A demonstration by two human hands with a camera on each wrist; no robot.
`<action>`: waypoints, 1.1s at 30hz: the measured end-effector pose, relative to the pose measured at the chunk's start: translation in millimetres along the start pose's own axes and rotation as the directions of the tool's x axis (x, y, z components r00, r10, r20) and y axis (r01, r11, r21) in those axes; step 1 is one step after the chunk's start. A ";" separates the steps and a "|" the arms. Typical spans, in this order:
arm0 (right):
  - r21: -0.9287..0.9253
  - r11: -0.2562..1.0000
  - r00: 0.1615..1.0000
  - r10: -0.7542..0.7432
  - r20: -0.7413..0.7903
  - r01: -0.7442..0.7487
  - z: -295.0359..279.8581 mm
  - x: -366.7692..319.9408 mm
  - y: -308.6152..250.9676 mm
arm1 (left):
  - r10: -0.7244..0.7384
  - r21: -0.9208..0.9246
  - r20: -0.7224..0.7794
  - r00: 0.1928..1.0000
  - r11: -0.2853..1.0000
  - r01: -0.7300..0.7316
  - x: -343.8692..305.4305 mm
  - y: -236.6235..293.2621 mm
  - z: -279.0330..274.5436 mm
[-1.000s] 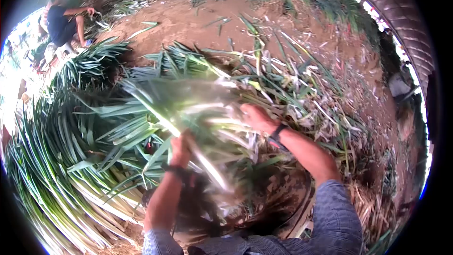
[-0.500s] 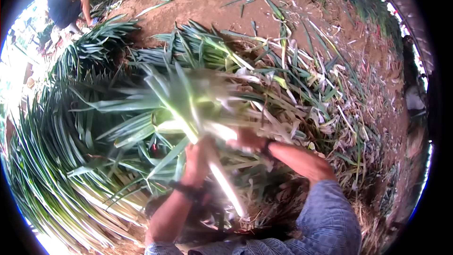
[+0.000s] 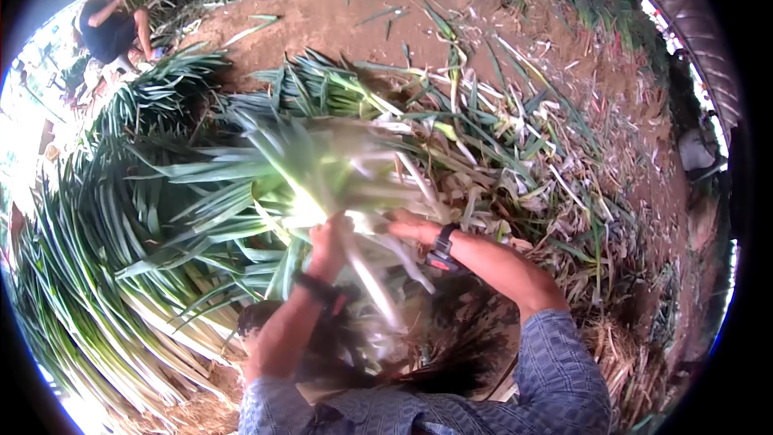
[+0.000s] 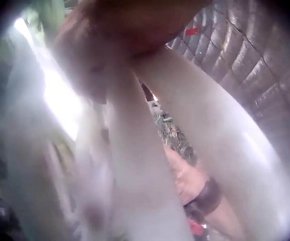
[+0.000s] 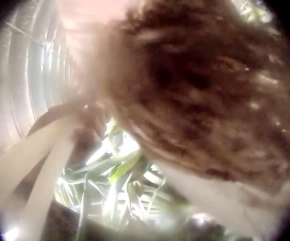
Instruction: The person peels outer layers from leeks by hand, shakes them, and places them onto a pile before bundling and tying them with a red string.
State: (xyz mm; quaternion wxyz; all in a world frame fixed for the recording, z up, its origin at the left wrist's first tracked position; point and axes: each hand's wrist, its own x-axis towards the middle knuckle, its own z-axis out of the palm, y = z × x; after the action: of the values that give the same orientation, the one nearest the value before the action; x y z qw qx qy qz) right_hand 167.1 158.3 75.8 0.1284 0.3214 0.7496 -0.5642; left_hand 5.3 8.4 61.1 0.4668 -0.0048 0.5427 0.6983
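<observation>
In the head view, the left hand (image 3: 328,242) grips long green onions (image 3: 366,278) near the middle, their leaves fanning up and left, white ends pointing down. The left wrist view shows that hand (image 4: 120,40) curled over thick white stalks (image 4: 140,165). Just right of it, the right hand (image 3: 415,228) reaches toward the same stalks, its fingertips blurred; whether they pinch one cannot be told. In the right wrist view, a blurred brown mass (image 5: 195,90) fills much of the picture above a pale stalk (image 5: 215,198), with more white stalks (image 5: 49,170) at left.
A large pile of onions (image 3: 88,274) lies along the left, with a smaller bundle (image 3: 161,93) beyond. Peeled scraps and leaves (image 3: 531,161) cover the ground at right. Bare soil (image 3: 314,8) lies ahead; a person (image 3: 109,28) sits at the far left.
From a second ago, the right hand has moved left and down, closer to the left hand. The left hand has shifted slightly right, still gripping the stalks.
</observation>
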 end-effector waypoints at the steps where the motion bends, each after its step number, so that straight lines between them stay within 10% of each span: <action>1: -0.001 0.999 0.996 -0.046 -0.080 0.046 14.3 20.5 31.0 | -0.015 0.006 -0.059 0.998 1.000 0.015 5.5 -13.8 -8.5; 3: -0.055 0.991 0.990 0.129 0.051 -0.126 -6.7 -19.9 -22.4 | 0.152 0.146 0.042 0.988 0.977 -0.156 -5.7 -22.0 -26.8; 9: -0.682 0.709 0.835 -0.478 -0.274 0.182 -104.3 -218.5 -26.7 | 0.035 -0.126 0.152 0.988 0.992 -0.016 -39.2 31.4 -35.7; 13: -0.054 0.980 0.901 0.152 -0.406 -0.190 -94.4 -242.9 50.2 | -0.026 -0.099 0.079 0.997 0.995 0.033 -41.7 22.1 -18.0; 17: -0.182 0.957 0.897 0.132 -0.421 -0.226 -58.9 -193.6 122.6 | 0.218 0.141 0.149 0.965 0.961 -0.239 5.1 -63.9 -47.1; 19: -0.186 0.925 0.918 0.271 -0.290 -0.332 -31.8 -208.7 61.4 | -0.051 0.051 0.034 0.998 0.997 0.049 -42.2 -44.9 -32.6; 27: -0.320 0.861 0.918 0.365 -0.153 -0.396 16.6 -196.4 24.9 | 0.019 -0.024 0.098 0.995 1.000 -0.017 -51.3 -72.2 -48.4; 31: -0.357 0.921 0.961 0.058 -0.271 -0.157 -26.0 -258.9 -49.5 | 0.117 0.023 0.087 0.989 0.993 -0.119 -58.4 -66.0 -55.2; 32: -0.519 0.853 0.923 -0.157 -0.352 -0.053 -39.6 -288.3 -96.8 | 0.156 -0.012 0.081 0.984 0.988 -0.155 -64.3 -54.3 -59.3; 33: -0.706 0.660 0.906 -0.090 -0.414 -0.257 -67.5 -312.9 -126.6 | 0.248 0.000 0.153 0.957 0.968 -0.251 -67.4 -44.4 -67.8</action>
State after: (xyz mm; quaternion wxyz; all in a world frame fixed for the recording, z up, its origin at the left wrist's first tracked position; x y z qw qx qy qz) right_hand 337.2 95.7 368.5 0.1133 0.3871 0.9073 -0.1186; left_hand 38.6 -88.0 34.4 0.4151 0.1215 0.5085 0.7446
